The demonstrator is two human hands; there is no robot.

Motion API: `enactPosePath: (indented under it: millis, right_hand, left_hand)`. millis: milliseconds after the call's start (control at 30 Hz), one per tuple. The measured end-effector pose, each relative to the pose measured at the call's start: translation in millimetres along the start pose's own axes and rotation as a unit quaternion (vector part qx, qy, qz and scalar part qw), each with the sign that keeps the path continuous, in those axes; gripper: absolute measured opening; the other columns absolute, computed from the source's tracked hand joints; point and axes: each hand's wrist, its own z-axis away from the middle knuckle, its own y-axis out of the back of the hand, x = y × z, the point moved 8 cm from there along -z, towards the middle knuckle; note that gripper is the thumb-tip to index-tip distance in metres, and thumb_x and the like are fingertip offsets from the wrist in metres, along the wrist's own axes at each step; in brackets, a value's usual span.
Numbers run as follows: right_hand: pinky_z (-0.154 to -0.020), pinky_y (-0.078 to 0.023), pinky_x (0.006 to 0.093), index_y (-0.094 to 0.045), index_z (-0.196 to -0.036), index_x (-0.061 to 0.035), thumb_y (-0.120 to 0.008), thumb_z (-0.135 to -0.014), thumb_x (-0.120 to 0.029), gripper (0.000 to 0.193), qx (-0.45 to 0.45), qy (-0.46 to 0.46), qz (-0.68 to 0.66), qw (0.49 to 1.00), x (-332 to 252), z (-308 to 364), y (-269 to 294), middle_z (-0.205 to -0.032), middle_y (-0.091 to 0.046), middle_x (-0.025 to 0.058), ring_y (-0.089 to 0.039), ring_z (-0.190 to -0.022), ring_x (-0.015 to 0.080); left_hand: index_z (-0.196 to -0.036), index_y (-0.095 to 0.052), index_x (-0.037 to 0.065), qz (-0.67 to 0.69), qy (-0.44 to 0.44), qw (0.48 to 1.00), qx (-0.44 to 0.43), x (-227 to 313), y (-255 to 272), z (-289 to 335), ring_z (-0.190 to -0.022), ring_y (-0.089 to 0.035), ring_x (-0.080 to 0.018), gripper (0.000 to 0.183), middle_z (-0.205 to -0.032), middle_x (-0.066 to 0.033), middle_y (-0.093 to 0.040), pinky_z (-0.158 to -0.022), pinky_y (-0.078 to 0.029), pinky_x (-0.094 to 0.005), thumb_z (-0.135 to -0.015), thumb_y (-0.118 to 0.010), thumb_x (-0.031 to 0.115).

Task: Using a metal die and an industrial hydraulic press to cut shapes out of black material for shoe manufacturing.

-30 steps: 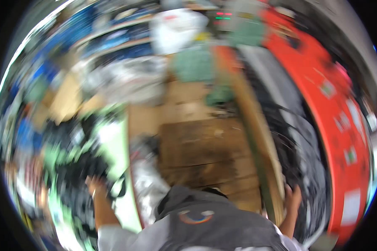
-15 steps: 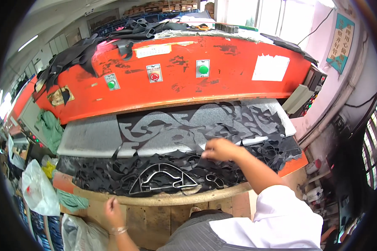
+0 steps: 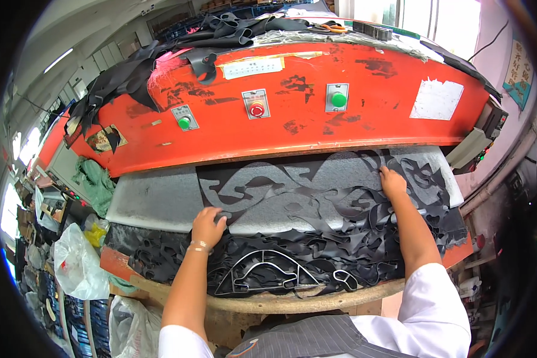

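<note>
A black sheet with curved cut-outs (image 3: 262,170), thin and web-like, lies across the pale grey cutting pad (image 3: 155,194). My left hand (image 3: 207,227) is at the pad's front edge, by the sheet's lower left, its fingers bent round a dark strip. Farther right and deeper in, my right hand (image 3: 394,184) pinches the sheet near its upper right; the fingertips partly hide the hold. Between my forearms, a large arched metal cutting die (image 3: 265,271) rests on tangled black scraps (image 3: 316,247). A small looped cutting die (image 3: 345,279) sits to its right.
The red press beam (image 3: 221,140) spans the far side just above the pad, with green buttons (image 3: 338,99) and a red button (image 3: 256,110). Black offcuts (image 3: 221,33) and orange-handled scissors (image 3: 331,27) lie on top. Plastic bags (image 3: 80,262) stand at the left.
My left hand has moved up from below the front edge to the pad. My right hand has reached farther right and deeper, onto the sheet. The view has shifted.
</note>
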Motion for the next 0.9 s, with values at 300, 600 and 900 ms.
enactPosePath:
  millis: [300, 600, 900]
  right_hand:
    - [-0.068, -0.053, 0.0468, -0.056, -0.125, -0.0289, -0.043, -0.093, -0.020, 0.036, 0.008, 0.021, 0.061, 0.998, 50.8, 62.8, 7.5, -0.092, -0.069, 0.0137, -0.068, -0.081, 0.0337]
    - [-0.075, -0.051, 0.0493, -0.061, -0.121, -0.0230, -0.050, -0.091, -0.021, 0.032, -0.023, -0.064, 0.000, 0.998, 88.5, 195.2, 14.4, -0.091, -0.068, 0.0190, -0.065, -0.085, 0.0400]
    - [-0.079, -0.052, 0.0420, -0.071, -0.104, -0.0113, -0.058, -0.087, -0.021, 0.023, -0.068, -0.193, -0.111, 0.973, 147.9, 216.0, 29.6, -0.093, -0.070, 0.0157, -0.067, -0.087, 0.0328]
  left_hand:
    - [-0.075, -0.059, 0.008, -0.151, -0.076, 0.983, -0.077, -37.7, -16.3, -12.9, -0.085, -0.054, -0.0349, 0.029, -0.084, -0.0111, -0.054, -0.073, -0.042, -0.0457, -0.080, -0.068, 0.034]
    - [-0.069, -0.061, 0.005, -0.186, -0.018, 0.977, -0.099, -99.1, 30.0, 54.5, -0.078, -0.054, -0.0345, 0.026, -0.077, -0.0140, -0.056, -0.069, -0.039, -0.0464, -0.083, -0.064, 0.027]
    - [-0.067, -0.058, 0.004, -0.156, 0.053, 0.982, -0.088, -128.4, 24.0, 75.8, -0.075, -0.053, -0.0348, 0.024, -0.074, -0.0129, -0.056, -0.070, -0.038, -0.0451, -0.082, -0.067, 0.022]
